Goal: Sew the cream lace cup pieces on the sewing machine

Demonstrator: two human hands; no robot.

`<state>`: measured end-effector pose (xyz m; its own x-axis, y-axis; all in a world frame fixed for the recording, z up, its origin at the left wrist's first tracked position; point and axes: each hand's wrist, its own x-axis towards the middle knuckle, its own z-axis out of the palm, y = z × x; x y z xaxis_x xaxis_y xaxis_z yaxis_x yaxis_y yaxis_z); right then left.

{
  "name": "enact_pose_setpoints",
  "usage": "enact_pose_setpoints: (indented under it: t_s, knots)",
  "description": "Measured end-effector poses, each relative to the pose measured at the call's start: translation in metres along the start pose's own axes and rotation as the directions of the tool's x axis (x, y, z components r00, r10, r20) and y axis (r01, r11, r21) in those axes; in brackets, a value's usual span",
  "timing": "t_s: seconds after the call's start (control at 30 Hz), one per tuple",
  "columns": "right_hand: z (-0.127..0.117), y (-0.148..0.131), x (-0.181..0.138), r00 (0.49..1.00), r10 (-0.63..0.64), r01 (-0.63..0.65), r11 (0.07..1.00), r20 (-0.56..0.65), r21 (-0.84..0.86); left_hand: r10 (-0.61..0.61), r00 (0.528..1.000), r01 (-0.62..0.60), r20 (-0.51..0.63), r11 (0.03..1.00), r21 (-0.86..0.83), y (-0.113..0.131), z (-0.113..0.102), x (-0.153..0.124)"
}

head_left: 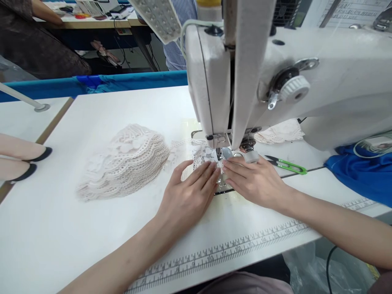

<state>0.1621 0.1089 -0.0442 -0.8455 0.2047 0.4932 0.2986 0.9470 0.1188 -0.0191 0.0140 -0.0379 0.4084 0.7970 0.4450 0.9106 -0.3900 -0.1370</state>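
A strip of white lace lies under the presser foot of a white sewing machine. My left hand rests flat on the lace just left of the foot, its fingers stretched out and the thumb apart. On the other side, my right hand lies with extended fingers against the right edge of the foot area, near the metal plate. Both sets of fingertips come close to the needle, and they cover part of the lace. To the left sits a layered pile of cream lace pieces.
Green-handled thread snips lie right of my right hand. More lace is behind the needle area, and blue fabric bunches at the right. A ruler strip runs along the front edge. Other people stand beyond the blue-edged table.
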Motion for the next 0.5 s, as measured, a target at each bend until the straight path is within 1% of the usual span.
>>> enact_pose_setpoints:
  t_s: [0.17,0.27,0.37,0.5]
  knots:
    - [0.0032,0.0028,0.0029,1.0,0.009,-0.009,1.0,0.018,-0.007,-0.036,0.998,0.034,-0.049,0.999,-0.041,-0.0032,0.0058,0.003]
    - [0.0038,0.004,0.0038,0.999,0.016,-0.015,0.999,0.047,-0.036,-0.04,0.998,0.04,-0.037,0.999,-0.024,-0.0051,0.0074,0.0052]
    - [0.0038,0.0056,0.0028,0.999,0.013,-0.011,0.998,0.034,-0.058,-0.037,0.999,0.037,-0.027,0.999,0.004,-0.005,0.0067,0.0057]
    - [0.0036,0.008,0.0004,0.999,0.029,-0.028,0.999,0.021,-0.029,-0.012,0.999,0.013,-0.046,1.0,0.012,-0.0009,0.0032,0.0029]
